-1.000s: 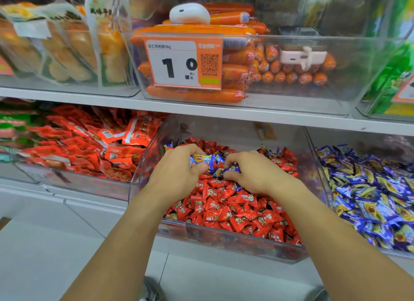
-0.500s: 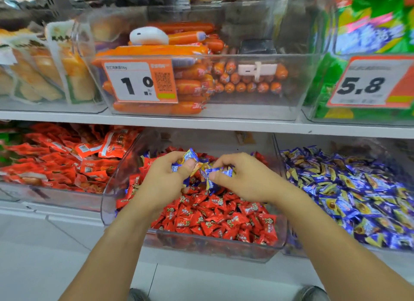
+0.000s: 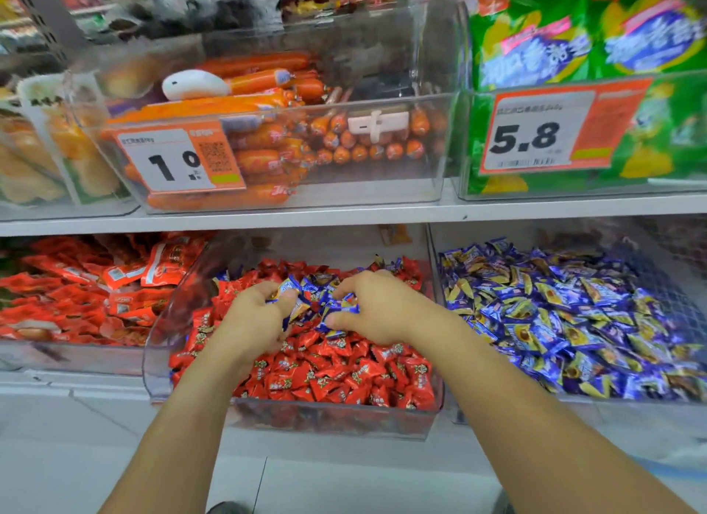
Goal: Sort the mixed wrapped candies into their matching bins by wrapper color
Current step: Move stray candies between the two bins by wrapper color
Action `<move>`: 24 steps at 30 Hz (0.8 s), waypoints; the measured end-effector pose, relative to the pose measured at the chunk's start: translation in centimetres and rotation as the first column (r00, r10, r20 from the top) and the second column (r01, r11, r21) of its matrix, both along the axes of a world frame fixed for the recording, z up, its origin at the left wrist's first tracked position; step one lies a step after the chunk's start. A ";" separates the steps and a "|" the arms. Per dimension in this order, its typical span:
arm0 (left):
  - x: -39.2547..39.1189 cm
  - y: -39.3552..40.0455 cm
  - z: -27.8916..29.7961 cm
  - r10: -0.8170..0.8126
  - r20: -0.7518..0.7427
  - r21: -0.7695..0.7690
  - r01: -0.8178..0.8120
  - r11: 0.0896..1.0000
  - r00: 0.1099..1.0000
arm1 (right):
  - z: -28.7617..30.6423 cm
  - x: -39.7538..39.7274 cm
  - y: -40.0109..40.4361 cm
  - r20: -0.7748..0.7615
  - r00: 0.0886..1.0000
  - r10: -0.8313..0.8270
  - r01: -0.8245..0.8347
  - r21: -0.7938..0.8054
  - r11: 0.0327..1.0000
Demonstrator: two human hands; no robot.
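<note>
A clear bin (image 3: 329, 418) on the lower shelf holds red-wrapped candies (image 3: 336, 368), with several blue-wrapped candies (image 3: 319, 288) lying on top near the back. My left hand (image 3: 254, 318) grips a bunch of blue candies, one poking out at the thumb. My right hand (image 3: 377, 309) faces it and pinches more blue candies against the thumb. Both hands hover just above the red pile, close together. To the right, a second clear bin (image 3: 447, 406) is filled with blue-wrapped candies (image 3: 574, 322).
Left of the red bin lies a bin of red snack packets (image 3: 88, 291). The upper shelf (image 3: 344, 217) carries a bin of orange sausages (image 3: 267, 150) with a 1.0 price tag, and green bags (image 3: 574, 46) tagged 5.8. White floor lies below.
Both hands have lifted blue candies off the red pile and gathered more of them. The view has swung right, bringing the blue candy bin and the 5.8 tag further into sight.
</note>
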State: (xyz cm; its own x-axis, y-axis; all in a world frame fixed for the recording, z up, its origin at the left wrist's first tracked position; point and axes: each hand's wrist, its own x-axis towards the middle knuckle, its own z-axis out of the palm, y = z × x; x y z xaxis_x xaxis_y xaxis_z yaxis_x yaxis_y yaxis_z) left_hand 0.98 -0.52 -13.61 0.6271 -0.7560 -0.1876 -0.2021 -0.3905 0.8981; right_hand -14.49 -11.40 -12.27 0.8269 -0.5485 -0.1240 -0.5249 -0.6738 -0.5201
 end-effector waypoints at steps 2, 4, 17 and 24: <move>-0.1 0.2 0.1 -0.017 -0.023 -0.003 0.017 1.000 1.000 | -0.6 1.2 0.4 -0.070 0.996 0.046 -0.046 -0.002 0.999; 0.2 0.5 -0.1 -0.026 -0.002 0.013 0.026 1.000 1.000 | -0.8 2.2 0.6 -0.164 0.981 0.103 -0.104 0.003 0.995; 0.2 1.6 0.7 -0.038 -0.070 -0.129 0.029 0.991 0.997 | -0.3 1.5 -1.1 0.196 0.978 -0.076 0.061 0.078 0.995; -3.6 0.3 1.8 -0.175 -0.491 -0.234 0.064 0.970 0.853 | 0.9 -1.0 -0.7 0.408 0.912 -0.030 -0.090 0.271 0.958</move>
State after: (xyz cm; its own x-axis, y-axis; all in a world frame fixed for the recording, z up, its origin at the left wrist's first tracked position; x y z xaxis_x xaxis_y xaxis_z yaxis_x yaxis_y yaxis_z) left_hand -2.58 -0.24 -11.81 0.3897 -0.8746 -0.2885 0.2673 -0.1924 0.9442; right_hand -15.54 -12.07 -11.36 0.8531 -0.5154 0.0811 -0.2105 -0.4823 -0.8503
